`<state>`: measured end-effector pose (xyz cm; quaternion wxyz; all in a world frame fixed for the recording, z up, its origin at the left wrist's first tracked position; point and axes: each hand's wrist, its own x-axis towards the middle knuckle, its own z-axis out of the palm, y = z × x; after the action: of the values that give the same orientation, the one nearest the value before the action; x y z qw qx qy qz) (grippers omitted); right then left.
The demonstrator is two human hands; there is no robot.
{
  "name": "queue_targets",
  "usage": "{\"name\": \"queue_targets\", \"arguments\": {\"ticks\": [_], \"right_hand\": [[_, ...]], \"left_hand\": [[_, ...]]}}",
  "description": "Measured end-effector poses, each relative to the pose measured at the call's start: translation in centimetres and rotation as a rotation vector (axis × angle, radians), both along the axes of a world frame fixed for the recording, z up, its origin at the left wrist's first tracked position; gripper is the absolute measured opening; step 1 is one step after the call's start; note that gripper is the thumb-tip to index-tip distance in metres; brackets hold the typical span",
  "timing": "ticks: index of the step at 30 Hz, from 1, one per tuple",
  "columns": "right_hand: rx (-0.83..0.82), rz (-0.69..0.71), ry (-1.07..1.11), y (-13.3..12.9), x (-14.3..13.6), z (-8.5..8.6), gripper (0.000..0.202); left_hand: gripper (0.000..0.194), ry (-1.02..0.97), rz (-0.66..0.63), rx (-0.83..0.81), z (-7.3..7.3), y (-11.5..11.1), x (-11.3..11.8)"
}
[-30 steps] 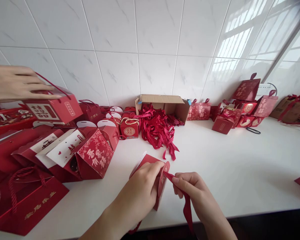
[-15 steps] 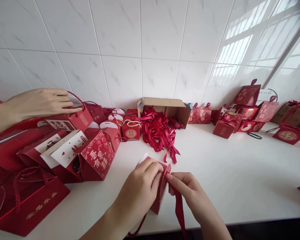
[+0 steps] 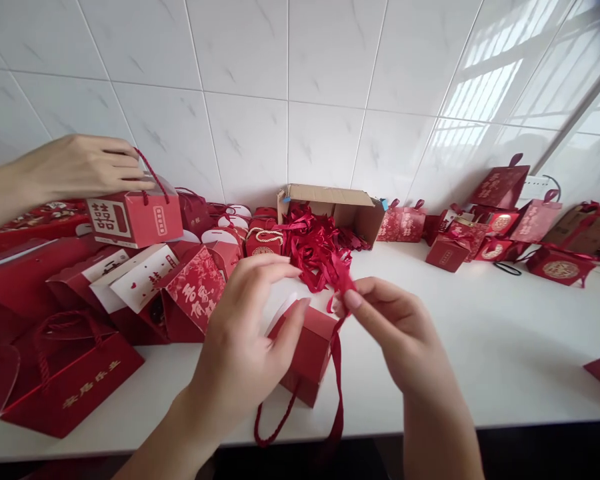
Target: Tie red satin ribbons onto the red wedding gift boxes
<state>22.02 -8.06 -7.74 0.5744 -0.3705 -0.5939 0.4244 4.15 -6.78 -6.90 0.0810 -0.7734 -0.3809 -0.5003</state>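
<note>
A small red gift box (image 3: pixel 307 343) stands on the white table just in front of me, a twisted red cord hanging from its near side. Over its left side is my left hand (image 3: pixel 250 327), with thumb and fingers apart and nothing between them. My right hand (image 3: pixel 395 320) pinches a dark red ribbon (image 3: pixel 337 380) between thumb and fingers, above the box's right edge. The ribbon's lower end hangs down past the box toward the table edge.
Another person's hand (image 3: pixel 80 167) is at a red gift box with a cord handle (image 3: pixel 150 220) on the left. Several red boxes stand there and at the right. A cardboard box (image 3: pixel 330 195) spills red ribbons (image 3: pixel 310 247) by the tiled wall.
My left hand has let go of the box and opened. My right hand has risen, pulling the ribbon up. The other person's hand has lifted the box on the left.
</note>
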Motion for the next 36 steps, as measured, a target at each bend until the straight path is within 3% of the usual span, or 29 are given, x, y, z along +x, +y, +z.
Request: {"name": "queue_targets", "arguments": {"ticks": [2, 5, 8, 10, 13, 18, 28, 36], "right_hand": [[0.079, -0.08, 0.057, -0.5, 0.8, 0.8, 0.019], [0.267, -0.183, 0.166, -1.3, 1.9, 1.8, 0.019], [0.387, -0.193, 0.235, -1.3, 2.3, 2.1, 0.023], [0.295, -0.142, 0.188, -0.7, 2.1, 1.7, 0.026], [0.093, -0.029, -0.048, 0.9, 1.2, 0.3, 0.029], [-0.032, 0.061, -0.416, 2.7, -0.1, -1.8, 0.033], [-0.136, 0.058, -0.578, 3.4, -1.0, -2.0, 0.034], [-0.083, 0.066, -0.613, 3.6, -1.6, -2.0, 0.029]], "left_hand": [[0.032, -0.022, 0.057, -0.157, -1.3, 0.2, -1.1], [0.029, -0.041, 0.098, -0.393, -3.5, 0.7, -2.8], [0.023, -0.088, 0.075, -0.502, -5.2, 1.0, -3.3], [0.023, -0.142, 0.048, -0.524, -6.0, 1.0, -2.9], [0.027, -0.237, 0.023, -0.542, -6.8, 1.0, -1.6], [0.027, -0.366, 0.039, -0.639, -7.4, 1.9, 0.0], [0.021, -0.408, 0.054, -0.698, -8.1, 2.3, 0.2], [0.02, -0.423, 0.067, -0.706, -8.0, 1.9, 0.3]]}}
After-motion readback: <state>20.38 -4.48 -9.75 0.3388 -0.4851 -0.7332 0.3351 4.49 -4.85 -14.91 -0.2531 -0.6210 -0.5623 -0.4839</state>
